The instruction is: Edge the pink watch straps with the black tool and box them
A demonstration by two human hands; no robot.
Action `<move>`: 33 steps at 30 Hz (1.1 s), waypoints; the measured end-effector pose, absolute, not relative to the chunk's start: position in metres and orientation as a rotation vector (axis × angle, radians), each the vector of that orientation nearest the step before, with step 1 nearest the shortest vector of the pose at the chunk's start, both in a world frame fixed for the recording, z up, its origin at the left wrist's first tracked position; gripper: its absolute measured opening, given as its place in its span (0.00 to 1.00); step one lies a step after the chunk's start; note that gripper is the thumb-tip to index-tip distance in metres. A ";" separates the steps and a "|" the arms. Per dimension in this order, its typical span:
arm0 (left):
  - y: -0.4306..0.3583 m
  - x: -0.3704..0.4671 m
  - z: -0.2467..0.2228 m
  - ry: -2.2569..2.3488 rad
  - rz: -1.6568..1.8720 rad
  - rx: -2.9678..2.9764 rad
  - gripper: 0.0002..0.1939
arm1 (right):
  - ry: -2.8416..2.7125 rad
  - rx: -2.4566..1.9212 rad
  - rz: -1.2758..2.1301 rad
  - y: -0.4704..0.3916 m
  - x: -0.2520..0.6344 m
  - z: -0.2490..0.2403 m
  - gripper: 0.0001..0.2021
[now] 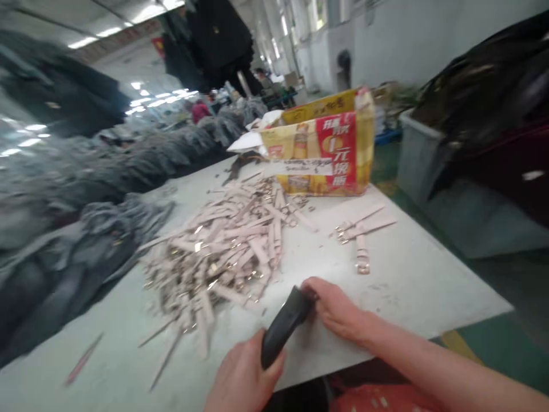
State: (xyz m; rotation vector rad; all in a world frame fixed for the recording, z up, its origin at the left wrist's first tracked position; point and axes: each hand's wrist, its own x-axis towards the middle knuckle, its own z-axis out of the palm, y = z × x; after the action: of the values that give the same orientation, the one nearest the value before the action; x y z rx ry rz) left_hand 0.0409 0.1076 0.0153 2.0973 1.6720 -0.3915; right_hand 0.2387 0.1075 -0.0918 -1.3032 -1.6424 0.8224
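Note:
A dark, folded piece [285, 327] is held between my two hands above the front edge of the white table. My left hand [249, 372] is closed round its lower end, thumb on the near side. At its upper end my right hand [332, 306] pinches the far edge, with the fingertips partly hidden. Just beyond lies a large heap of pale pink straps with metal buckles [231, 240]. A few separate buckled straps [362, 252] rest to the right of the heap.
A yellow and red cardboard box [317, 151] stands at the table's far end. Grey garments [103, 234] lie along the left edge. A pink pen-like stick [84, 359] is at the front left. Right of the table is a grey bin [422, 166] with dark cloth.

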 end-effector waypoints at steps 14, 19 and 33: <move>0.094 0.001 0.020 1.750 -0.345 2.051 0.14 | -1.715 -1.332 0.816 0.107 0.241 -0.106 0.27; 0.102 0.006 0.011 1.749 -0.244 1.936 0.16 | -1.813 -1.338 0.705 0.107 0.241 -0.101 0.25; 0.104 0.009 0.006 1.783 -0.088 1.908 0.14 | -1.920 -1.389 0.595 0.106 0.239 -0.108 0.09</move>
State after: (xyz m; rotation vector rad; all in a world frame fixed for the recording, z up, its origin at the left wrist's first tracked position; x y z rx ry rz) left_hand 0.0090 0.1037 0.0064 1.9084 1.7834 -0.0884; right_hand 0.2393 0.1061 -0.1084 -1.3886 -1.9197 0.5953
